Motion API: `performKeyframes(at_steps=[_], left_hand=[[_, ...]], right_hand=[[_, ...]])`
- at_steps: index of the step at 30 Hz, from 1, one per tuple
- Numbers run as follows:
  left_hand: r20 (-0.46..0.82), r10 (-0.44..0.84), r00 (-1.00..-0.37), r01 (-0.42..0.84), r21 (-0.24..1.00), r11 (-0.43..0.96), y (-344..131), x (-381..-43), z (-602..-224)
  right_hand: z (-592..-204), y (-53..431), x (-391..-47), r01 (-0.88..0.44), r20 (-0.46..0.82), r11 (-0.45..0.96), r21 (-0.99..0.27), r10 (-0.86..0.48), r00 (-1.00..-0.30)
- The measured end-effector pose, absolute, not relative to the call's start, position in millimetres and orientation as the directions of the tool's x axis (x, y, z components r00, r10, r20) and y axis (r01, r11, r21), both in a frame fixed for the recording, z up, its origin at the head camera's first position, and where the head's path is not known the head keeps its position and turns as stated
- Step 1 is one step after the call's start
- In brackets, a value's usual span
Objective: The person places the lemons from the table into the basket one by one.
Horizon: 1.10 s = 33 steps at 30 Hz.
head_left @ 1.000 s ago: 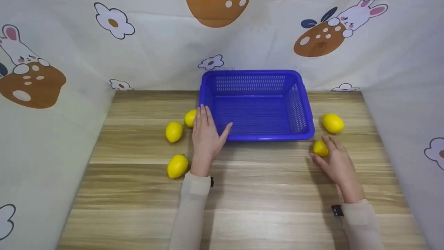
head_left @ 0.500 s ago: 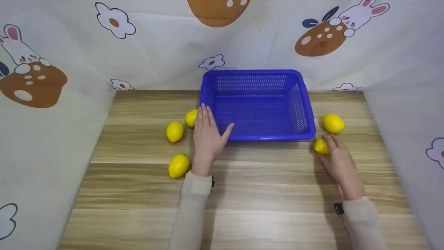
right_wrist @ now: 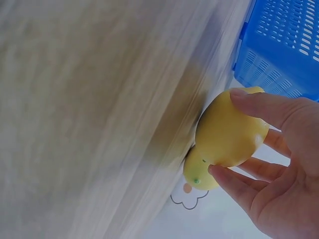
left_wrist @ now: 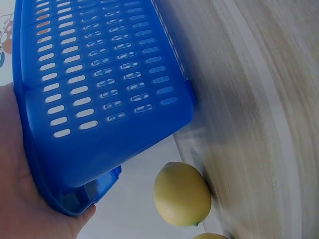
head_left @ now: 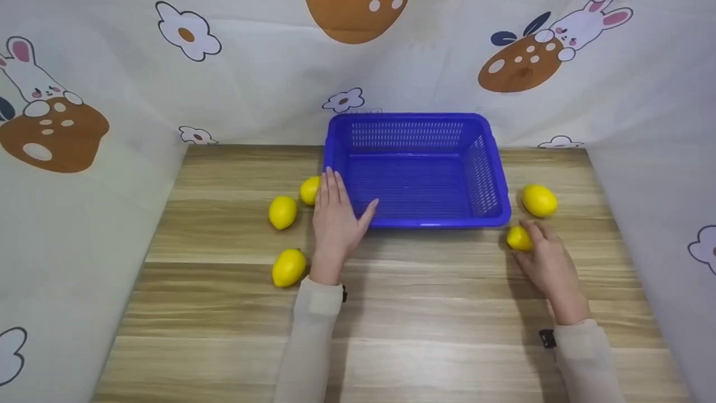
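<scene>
In the head view my left hand (head_left: pixel 337 226) rests flat on the left front corner of a blue plastic basket (head_left: pixel 405 187), fingers straight and thumb spread over the front rim. The left wrist view has this hand (left_wrist: pixel 22 194) against the rim. On the right, my right hand (head_left: pixel 551 263) holds a yellow lemon (head_left: pixel 517 238) near the basket's front right corner. The right wrist view shows the thumb and fingers pinching that lemon (right_wrist: pixel 230 132) from both sides, low over the table. Nothing lies in the basket.
Behind the held lemon sits another lemon (head_left: pixel 539 201). Left of the basket lie three lemons: one (head_left: pixel 309 191) partly behind my left hand, another (head_left: pixel 282 212) beside it, a third (head_left: pixel 288 267) nearer. A patterned cloth (head_left: pixel 263 84) encloses the wooden table (head_left: pixel 425 313) at back and sides.
My right thumb and fingers have drawn in around the lemon, the thumb moving right and behind it. The left hand and the basket stay in place; the view shifts slightly.
</scene>
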<state>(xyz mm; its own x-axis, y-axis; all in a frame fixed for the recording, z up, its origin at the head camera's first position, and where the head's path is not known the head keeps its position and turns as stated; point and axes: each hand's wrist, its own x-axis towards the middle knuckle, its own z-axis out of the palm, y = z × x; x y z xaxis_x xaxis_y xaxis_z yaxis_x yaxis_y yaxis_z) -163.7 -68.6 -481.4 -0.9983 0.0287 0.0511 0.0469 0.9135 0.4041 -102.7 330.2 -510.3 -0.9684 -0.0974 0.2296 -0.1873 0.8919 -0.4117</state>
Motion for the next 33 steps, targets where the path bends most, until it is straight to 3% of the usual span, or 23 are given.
performKeyframes(at_steps=[10,21,33], left_hand=[[0.086,0.033,-0.996,0.066,0.418,0.906,-69,-162,-482],[0.081,0.037,-0.996,0.067,0.416,0.907,-70,-163,-482],[0.083,0.038,-0.996,0.069,0.415,0.907,-70,-162,-482]], right_hand=[[-503,329,-103,-0.173,0.218,0.880,-0.443,-0.081,-0.973],[-496,331,-102,-0.057,0.075,0.837,-0.544,-0.019,-0.997],[-488,329,-101,-0.024,0.081,0.823,-0.567,0.026,-0.996]])
